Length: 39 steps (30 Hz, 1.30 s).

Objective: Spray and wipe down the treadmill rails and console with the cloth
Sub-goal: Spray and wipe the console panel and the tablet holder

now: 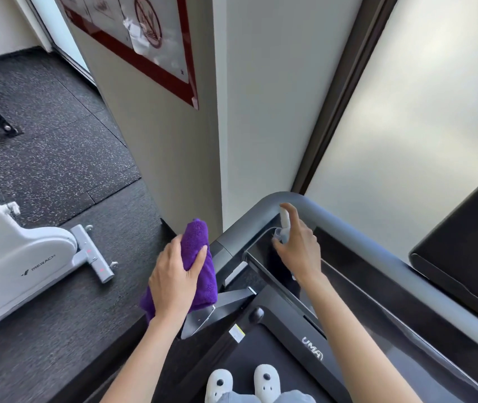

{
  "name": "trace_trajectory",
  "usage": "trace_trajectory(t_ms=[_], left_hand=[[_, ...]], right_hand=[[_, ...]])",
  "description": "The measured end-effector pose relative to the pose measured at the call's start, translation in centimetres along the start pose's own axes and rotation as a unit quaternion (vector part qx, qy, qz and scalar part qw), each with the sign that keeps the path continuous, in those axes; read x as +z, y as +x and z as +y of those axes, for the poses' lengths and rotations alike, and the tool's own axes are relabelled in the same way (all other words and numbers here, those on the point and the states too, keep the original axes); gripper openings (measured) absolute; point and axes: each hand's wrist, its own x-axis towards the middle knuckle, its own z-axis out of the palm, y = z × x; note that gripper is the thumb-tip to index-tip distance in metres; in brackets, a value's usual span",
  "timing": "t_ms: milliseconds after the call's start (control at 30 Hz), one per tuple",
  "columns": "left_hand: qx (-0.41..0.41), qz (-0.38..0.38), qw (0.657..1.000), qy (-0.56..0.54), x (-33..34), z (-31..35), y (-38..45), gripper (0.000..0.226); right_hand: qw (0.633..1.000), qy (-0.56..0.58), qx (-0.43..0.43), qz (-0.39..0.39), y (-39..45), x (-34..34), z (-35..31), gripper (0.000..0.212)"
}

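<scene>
Purple microfibre cloth [200, 263] is bunched in my left hand [173, 280], fingers curled round it, held just left of the treadmill's grey rail [348, 225]. My right hand [298, 248] is clamped on the small clear spray bottle [284, 225], forefinger up on its top, over the far left corner where the rail bends above the glossy black console [266, 257].

Judging from here, mist could drift onto the wall or pool on the console, since I cannot make out which way the nozzle faces. The bottle is mostly behind my fingers and its fill level is unreadable. The rail's right end runs out of the head view.
</scene>
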Motion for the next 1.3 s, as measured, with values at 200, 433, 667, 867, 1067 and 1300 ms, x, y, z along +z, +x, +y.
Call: trace_trajectory(t_ms=[200,433,667,867,1067,1300], left_hand=[[0.072,-0.110,0.980,0.146,0.9,-0.9,-0.8,0.082],[0.087,-0.098,0.975,0.182,4.8,3.2,2.8,0.065],[0.112,-0.174,0.958,0.197,6.7,5.8,5.5,0.077],[0.059,-0.145,0.978,0.136,1.2,-1.5,0.6,0.085],[0.080,-0.134,0.975,0.156,2.8,-0.2,1.6,0.070],[0.149,-0.202,0.958,0.140,8.8,6.3,8.1,0.072]], right_hand=[[1.000,-0.020,0.005,0.008,0.9,1.0,0.3,0.066],[0.998,0.037,0.010,0.047,0.0,-0.9,1.7,0.065],[0.992,0.124,-0.024,0.026,-1.5,-3.2,2.0,0.071],[0.978,0.206,-0.025,0.033,-1.6,-3.0,1.2,0.072],[0.979,0.198,-0.034,0.029,-1.6,-1.9,-0.2,0.070],[0.983,0.174,0.002,0.064,-3.5,-2.8,2.3,0.071]])
